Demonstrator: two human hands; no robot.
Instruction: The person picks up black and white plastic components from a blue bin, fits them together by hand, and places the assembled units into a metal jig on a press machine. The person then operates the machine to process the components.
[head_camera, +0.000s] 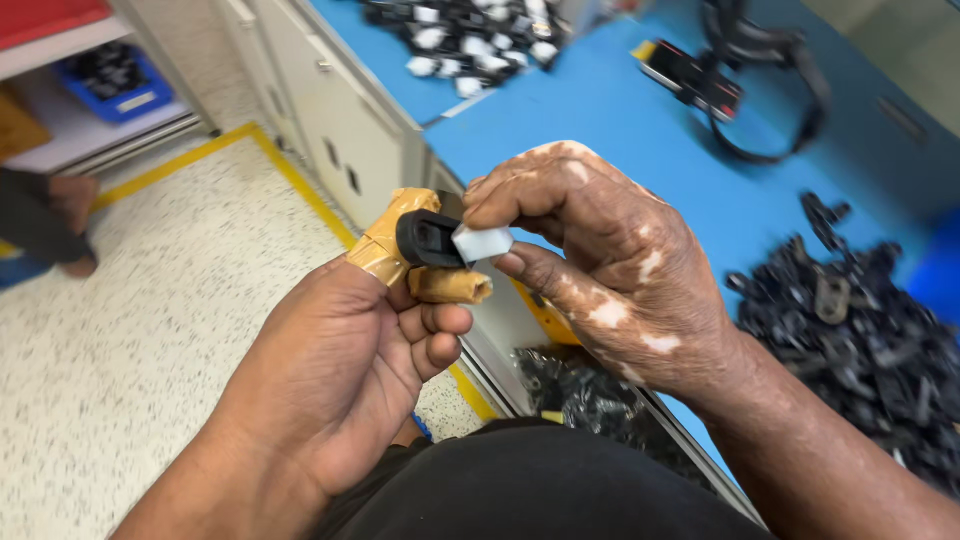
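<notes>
A bright blue worktable (640, 150) holds a heap of small black plastic parts (860, 330) at the right and a pile of black-and-white pieces (470, 35) at the far end. A black strap with a flat device (740, 85) lies between them. Beside the table are a white metal cabinet (340, 120), a speckled floor with a yellow line (150, 300), and a blue bin (115, 80) on a low shelf.

Bare blue tabletop (640, 130) between black-part heaps (860, 330).

Left hand (340, 370) and right hand (600, 270) meet over the bench (640, 140) edge, a small part (430, 240) between them; parts heap (860, 330) lies right, on the bench.
</notes>
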